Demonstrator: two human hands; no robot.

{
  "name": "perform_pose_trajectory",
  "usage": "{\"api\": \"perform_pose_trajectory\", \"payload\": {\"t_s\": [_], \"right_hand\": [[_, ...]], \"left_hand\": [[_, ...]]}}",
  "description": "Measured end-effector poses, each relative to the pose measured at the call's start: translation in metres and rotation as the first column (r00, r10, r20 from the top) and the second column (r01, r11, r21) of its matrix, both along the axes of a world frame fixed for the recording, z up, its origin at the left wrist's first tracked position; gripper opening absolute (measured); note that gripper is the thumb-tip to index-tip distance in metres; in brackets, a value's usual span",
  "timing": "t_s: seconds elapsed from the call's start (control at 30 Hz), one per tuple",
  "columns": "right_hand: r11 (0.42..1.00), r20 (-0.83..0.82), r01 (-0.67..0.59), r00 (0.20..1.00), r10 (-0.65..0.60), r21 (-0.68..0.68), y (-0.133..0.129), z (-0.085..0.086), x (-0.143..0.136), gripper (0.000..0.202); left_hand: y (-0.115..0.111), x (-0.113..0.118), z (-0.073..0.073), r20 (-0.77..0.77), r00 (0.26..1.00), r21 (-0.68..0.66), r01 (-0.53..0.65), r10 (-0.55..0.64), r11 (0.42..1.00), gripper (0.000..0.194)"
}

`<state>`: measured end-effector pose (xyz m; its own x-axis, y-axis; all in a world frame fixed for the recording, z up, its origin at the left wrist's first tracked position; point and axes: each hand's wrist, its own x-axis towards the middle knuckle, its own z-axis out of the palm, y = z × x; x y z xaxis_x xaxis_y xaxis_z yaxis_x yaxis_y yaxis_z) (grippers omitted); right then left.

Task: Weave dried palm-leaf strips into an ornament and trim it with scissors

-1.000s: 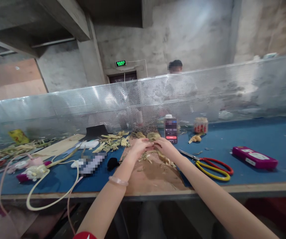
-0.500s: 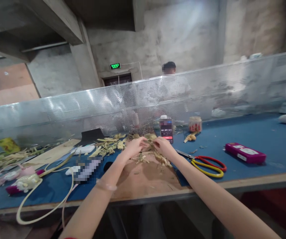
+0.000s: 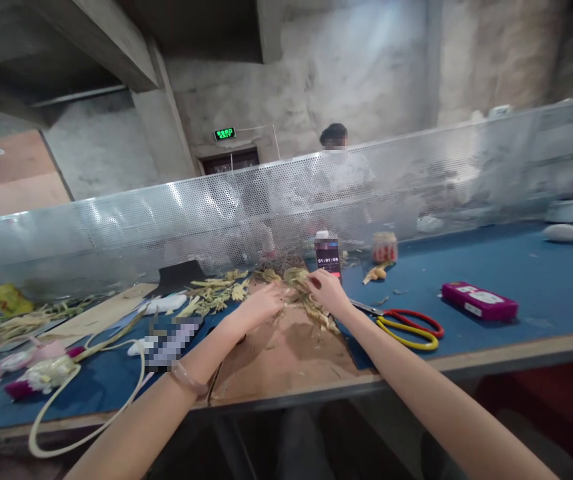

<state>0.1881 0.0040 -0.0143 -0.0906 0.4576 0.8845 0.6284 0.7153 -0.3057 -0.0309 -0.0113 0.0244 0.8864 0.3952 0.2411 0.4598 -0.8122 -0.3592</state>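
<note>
A wooden board [image 3: 286, 367] lies in front of me at the table's edge, with dried plant pieces on it. My right hand [image 3: 329, 291] has its fingers curled and pinched at the pale, withered leaves [image 3: 296, 279] near the board's far end. To its left, my left hand [image 3: 262, 303] is palm down, low over the board, fingers stretched toward the scraps; its fingertips are partly hidden. More dried stalk and leaf [image 3: 320, 315] trails below the right hand. Just beyond that hand a phone [image 3: 327, 257] stands upright, showing a running timer.
Right of the board lie scissors [image 3: 411, 330] with red and yellow handles, and a purple box [image 3: 480, 301]. A jar [image 3: 384, 247] stands behind them. Dried plants [image 3: 219, 293] and a looped cream cord [image 3: 36, 427] are at left. A perforated metal screen [image 3: 191, 210] separates off another person [image 3: 341, 170].
My left hand has come down and a little left, away from the right hand, and its fingers have flattened. The right hand stays at the leaves. The view has shifted slightly.
</note>
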Motion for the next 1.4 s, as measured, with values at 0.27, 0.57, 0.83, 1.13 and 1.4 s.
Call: {"api": "perform_pose_trajectory", "payload": {"t_s": [0.27, 0.57, 0.83, 1.13, 1.4], "right_hand": [[0.997, -0.264, -0.061, 0.963, 0.045, -0.051, -0.003, 0.004, -0.002, 0.015], [0.935, -0.293, -0.269, 0.935, 0.197, -0.231, -0.008, 0.008, -0.008, 0.02], [0.811, -0.342, -0.495, 0.855, 0.39, -0.313, -0.015, 0.012, -0.007, 0.03], [0.748, -0.334, -0.534, 0.841, 0.425, -0.395, -0.015, 0.013, -0.004, 0.029], [0.741, -0.348, -0.542, 0.836, 0.424, -0.397, -0.013, 0.012, -0.004, 0.026]], "left_hand": [[0.018, 0.013, -0.009, 0.758, 0.557, -0.452, 0.075, 0.338, 0.889, 0.025], [0.024, 0.029, -0.023, 0.849, 0.442, -0.422, 0.233, 0.291, 0.876, 0.019], [0.008, 0.032, -0.019, 0.832, 0.507, -0.352, 0.172, 0.224, 0.92, 0.023], [0.003, 0.034, -0.018, 0.77, 0.589, -0.371, 0.099, 0.246, 0.923, 0.02], [-0.01, 0.04, -0.015, 0.731, 0.619, -0.4, 0.05, 0.286, 0.915, 0.015]]}}
